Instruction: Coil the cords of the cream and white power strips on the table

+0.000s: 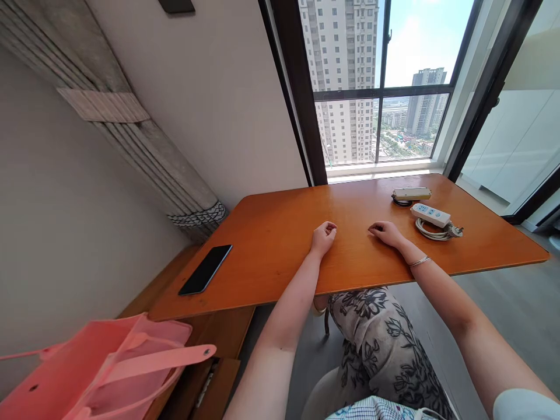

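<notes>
While the white power strip (431,214) is lying on the right part of the bench (266,233), its pale cable (433,232) is coiling just beside it on the near side. A second power strip (412,193) is sitting just behind, a dark cable (401,202) showing under its left end. The right hand (385,232) is resting on the bench near the white power strip, its fingers bending loosely inward, and a thin bracelet (420,261) is circling that wrist. The left hand (324,236) is resting farther left, fingers curling loosely; I cannot tell whether either hand's fingertips are pressing together. Well apart, a dark phone (205,269) is lying flat toward the bench's left end. Below that end, a pink bag (105,361) is standing; beyond the bench, a window (380,91) is showing tall buildings.
</notes>
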### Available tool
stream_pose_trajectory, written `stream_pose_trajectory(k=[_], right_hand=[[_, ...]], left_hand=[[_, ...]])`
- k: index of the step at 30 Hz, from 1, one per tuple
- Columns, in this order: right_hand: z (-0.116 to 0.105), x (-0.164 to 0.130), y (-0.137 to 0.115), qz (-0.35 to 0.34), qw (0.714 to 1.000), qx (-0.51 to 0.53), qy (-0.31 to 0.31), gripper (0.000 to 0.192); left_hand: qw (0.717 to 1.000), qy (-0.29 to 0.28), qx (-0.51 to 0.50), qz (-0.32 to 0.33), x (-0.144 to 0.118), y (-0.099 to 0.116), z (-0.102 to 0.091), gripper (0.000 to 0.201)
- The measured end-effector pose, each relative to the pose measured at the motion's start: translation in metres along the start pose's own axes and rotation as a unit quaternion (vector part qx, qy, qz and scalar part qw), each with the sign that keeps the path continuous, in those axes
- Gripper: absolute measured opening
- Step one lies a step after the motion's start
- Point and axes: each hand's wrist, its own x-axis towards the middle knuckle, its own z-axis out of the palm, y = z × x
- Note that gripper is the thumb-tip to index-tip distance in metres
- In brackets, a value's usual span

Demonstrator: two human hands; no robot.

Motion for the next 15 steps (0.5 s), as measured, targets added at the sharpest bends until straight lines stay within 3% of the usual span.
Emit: stream_pose_trajectory(k=[15], right_hand=[[-0.004, -0.0043, 0.0016, -0.006, 1.0, 0.02, 0.004, 0.02]], left_hand=[[1.0, -0.016, -0.007, -0.009, -0.0015, 0.0023, -0.0012, 0.008]])
